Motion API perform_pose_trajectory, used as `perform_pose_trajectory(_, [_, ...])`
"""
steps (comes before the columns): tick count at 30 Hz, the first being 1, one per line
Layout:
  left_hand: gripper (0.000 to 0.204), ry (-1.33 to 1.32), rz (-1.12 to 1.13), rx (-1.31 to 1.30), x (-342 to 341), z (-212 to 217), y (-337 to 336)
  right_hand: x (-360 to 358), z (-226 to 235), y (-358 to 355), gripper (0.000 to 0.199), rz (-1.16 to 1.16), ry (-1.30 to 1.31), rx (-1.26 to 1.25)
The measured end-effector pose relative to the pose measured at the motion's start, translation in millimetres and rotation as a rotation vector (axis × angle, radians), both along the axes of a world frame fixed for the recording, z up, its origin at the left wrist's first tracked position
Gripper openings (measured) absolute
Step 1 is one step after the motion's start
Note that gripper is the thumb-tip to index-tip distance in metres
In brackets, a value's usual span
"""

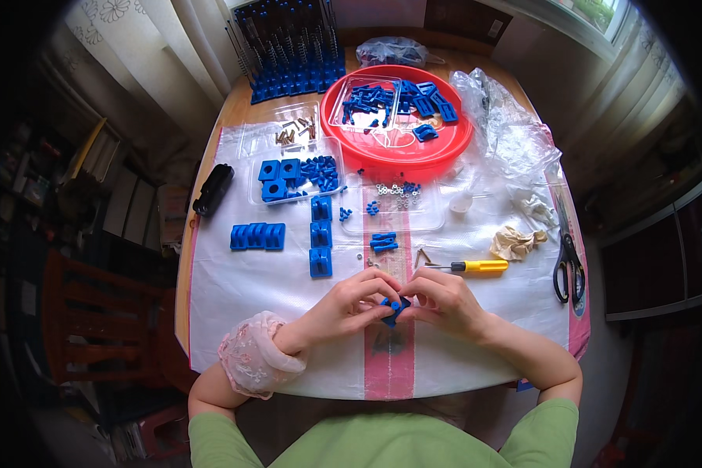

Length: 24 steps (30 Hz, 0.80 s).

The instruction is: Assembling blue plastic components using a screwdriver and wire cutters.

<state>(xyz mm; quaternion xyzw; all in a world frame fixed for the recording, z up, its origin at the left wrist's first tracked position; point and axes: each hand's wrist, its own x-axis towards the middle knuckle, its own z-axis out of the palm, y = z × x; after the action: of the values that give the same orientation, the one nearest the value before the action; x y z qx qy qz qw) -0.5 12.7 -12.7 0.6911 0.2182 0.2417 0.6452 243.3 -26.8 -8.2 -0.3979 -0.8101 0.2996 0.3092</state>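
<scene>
Close to the table's front edge, both hands meet around a small blue plastic part. My left hand pinches it from the left with thumb and forefinger. My right hand closes on its other side, the fingertips partly covering it. Just beyond the hands lies a screwdriver with a yellow and black handle, its shaft toward the left. Brass-coloured screws rest beside its tip. Several narrow blue pieces lie a little farther off, and a column of blue blocks stands to their left.
A red basin at the back holds blue parts. Clear trays with blue pieces and screws stand left of it. Black scissors, crumpled plastic and brown paper lie right. A black case lies at the left edge.
</scene>
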Motion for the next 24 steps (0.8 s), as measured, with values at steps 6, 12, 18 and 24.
perform_pose_trajectory(6, [0.019,-0.067,0.000,-0.127,1,0,-1,-4,-1,-1,0.037,0.049,0.183,-0.229])
perform_pose_trajectory(12, [0.028,0.019,0.019,0.038,1,9,-2,-4,-3,-1,0.038,0.100,0.160,-0.189])
perform_pose_trajectory(18, [0.025,0.163,0.334,0.514,-6,18,3,-4,-1,-3,0.037,0.051,0.136,-0.167])
perform_pose_trajectory(24, [0.022,0.443,0.534,0.985,-12,14,11,-6,-4,-5,0.037,0.059,0.116,-0.073])
